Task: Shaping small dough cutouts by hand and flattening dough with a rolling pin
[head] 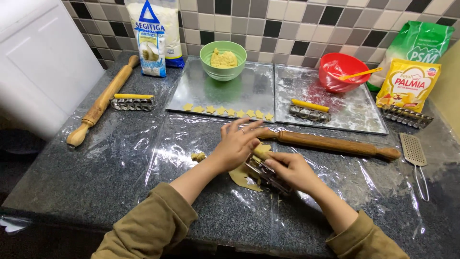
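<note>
Dark speckled stone makes the worktop [96, 177], and clear plastic film [143, 144] covers most of it; behind stands a wall of grey, black and cream tiles [287, 29]. Two shiny metal trays [249, 91] lie side by side at the back. On the left tray stands a green bowl [223, 60] with yellow dough inside, and a row of small star-shaped dough pieces [229, 111] lies along its near edge. On the right tray stands a red bowl [341, 72] with a yellow spatula, and a metal cutter with a yellow bar [309, 111] lies near it. One wooden rolling pin [103, 100] lies at the left, well apart from the hands. A second rolling pin [330, 144] lies just behind the hands, between them and the trays. A flour bag [153, 36] stands at the back left, a green bag [417, 43] and a yellow packet [408, 86] at the back right. A small metal grater [415, 156] lies at the right.

A flat sheet of rolled dough [244, 178] lies on the film under both hands. The left hand [237, 144] rests on it with fingers spread and released. The right hand [294, 171] grasps a metal cutter [261, 171], fingers closed around it, and the cutter touches the dough just beside the left palm. A small dough scrap [198, 156] lies near the left wrist.
</note>
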